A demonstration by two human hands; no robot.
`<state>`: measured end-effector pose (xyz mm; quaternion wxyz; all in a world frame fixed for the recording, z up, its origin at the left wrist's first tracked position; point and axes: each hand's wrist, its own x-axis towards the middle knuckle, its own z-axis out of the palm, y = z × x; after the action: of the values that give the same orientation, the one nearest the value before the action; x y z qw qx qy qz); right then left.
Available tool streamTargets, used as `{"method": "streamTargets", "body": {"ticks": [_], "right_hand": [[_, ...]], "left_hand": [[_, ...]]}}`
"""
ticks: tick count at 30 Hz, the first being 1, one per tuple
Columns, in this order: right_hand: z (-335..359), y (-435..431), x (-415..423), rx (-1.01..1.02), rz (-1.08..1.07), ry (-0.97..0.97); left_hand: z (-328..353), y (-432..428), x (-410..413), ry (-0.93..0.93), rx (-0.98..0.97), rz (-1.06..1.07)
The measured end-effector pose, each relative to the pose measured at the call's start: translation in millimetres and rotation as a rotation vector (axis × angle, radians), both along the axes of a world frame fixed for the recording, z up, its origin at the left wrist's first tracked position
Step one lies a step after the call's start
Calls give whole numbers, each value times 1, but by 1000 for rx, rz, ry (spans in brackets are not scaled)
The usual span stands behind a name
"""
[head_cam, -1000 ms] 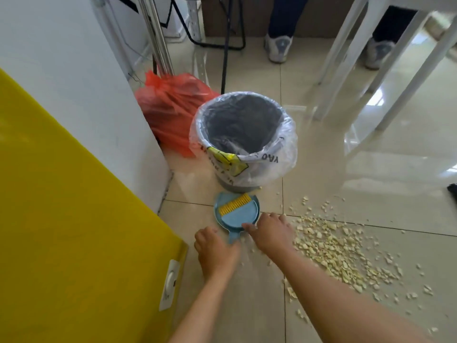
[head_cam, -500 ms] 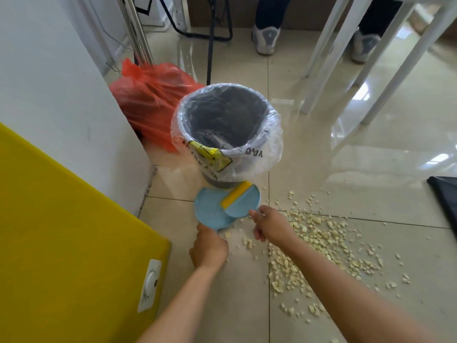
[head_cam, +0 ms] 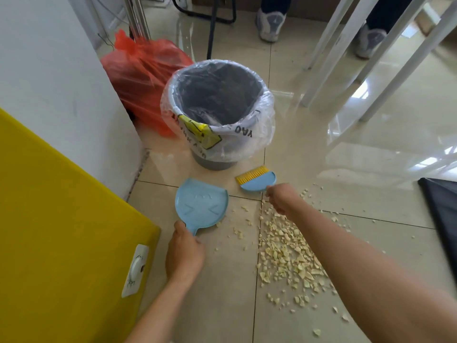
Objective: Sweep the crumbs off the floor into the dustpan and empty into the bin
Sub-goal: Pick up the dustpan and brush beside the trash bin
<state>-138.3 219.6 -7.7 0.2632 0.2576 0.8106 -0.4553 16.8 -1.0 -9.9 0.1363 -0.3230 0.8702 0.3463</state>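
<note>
Blue plastic is held in both hands: the dustpan [head_cam: 201,204] is gripped by its short handle in the left hand [head_cam: 184,253] just below the centre of the frame, and the small yellow-bristled brush [head_cam: 257,180] is pinched at its blue back by the right hand [head_cam: 280,199], right of centre and just below the base of the lined bin [head_cam: 212,162]. The crumbs [head_cam: 289,256] are spread over the floor [head_cam: 346,194] from the centre towards the lower right, thickest under the right forearm, and none can be seen in the pan. The step in hand is judged to be the start of sweeping. It would be done well if the pan's open edge were pressed flat on the tile beside the pile and held steady. The bristles, now pointing to the upper left, away from the pile, would need to be turned down. The scattered outer bits should be gathered first with short, light strokes, so that nothing is flicked past the pan or under its lip. Compared with half a second earlier, the brush has been lifted off the pan, where it had been lying nested, and carried to the right. The pan is now seen bare, and it appears to have been drawn a little away from the bin.
</note>
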Motion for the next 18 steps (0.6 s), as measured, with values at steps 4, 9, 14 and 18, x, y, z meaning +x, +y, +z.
{"method": "streamTargets", "body": {"ticks": [4, 9, 14, 18], "right_hand": [[13, 48, 42, -76, -40, -117], [27, 103, 94, -148, -35, -239], [58, 127, 81, -200, -17, -93], [89, 123, 19, 221, 270, 243]], "left_hand": [[0, 2, 3, 24, 33, 6], [1, 0, 1, 53, 126, -20], [6, -11, -9, 48, 250, -74], [11, -18, -7, 28, 234, -168]]}}
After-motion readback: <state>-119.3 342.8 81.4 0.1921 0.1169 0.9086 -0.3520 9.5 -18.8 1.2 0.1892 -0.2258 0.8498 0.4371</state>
